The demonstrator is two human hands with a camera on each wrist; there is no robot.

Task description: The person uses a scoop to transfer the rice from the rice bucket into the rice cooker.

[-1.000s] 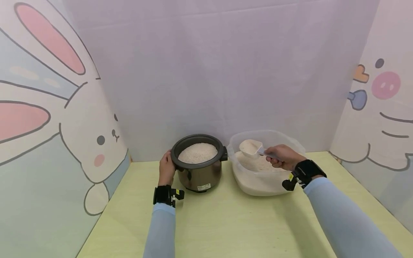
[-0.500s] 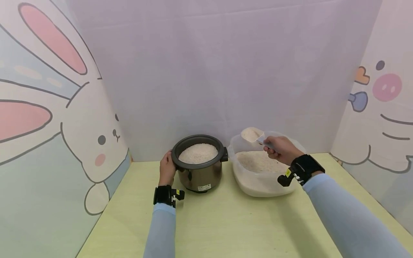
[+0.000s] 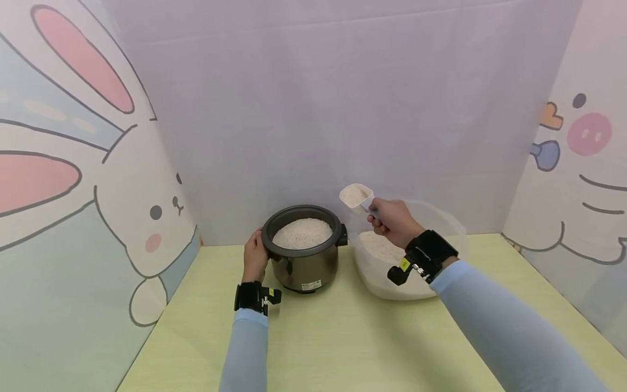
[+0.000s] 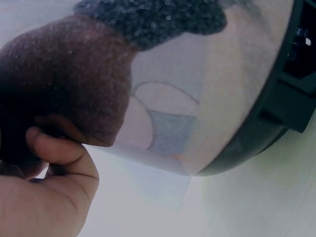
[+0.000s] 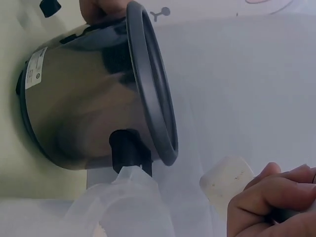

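Note:
A dark rice cooker (image 3: 305, 270) stands lidless on the table, heaped inside with white rice (image 3: 302, 233). My left hand (image 3: 254, 258) grips the handle on its left side; the left wrist view shows the thumb (image 4: 61, 148) curled at that dark handle. My right hand (image 3: 395, 222) holds a white measuring scoop (image 5: 224, 185) by its grey handle, raised just right of the cooker and higher than its rim. Rice fills the scoop. Under my right forearm, a clear plastic tub (image 3: 443, 218) of rice stands beside the cooker, partly hidden by hand and wrist strap.
The pale yellow-green table (image 3: 323, 343) extends in front of the cooker and tub. A lilac cloth (image 3: 303, 109) hangs close behind them. Printed cartoon panels flank both sides, a rabbit (image 3: 147, 218) on the left. Each wrist wears a black camera strap.
My right hand has lifted the scoop of rice out of the tub and carried it up and leftward, toward the cooker. The left hand stays on the cooker's handle.

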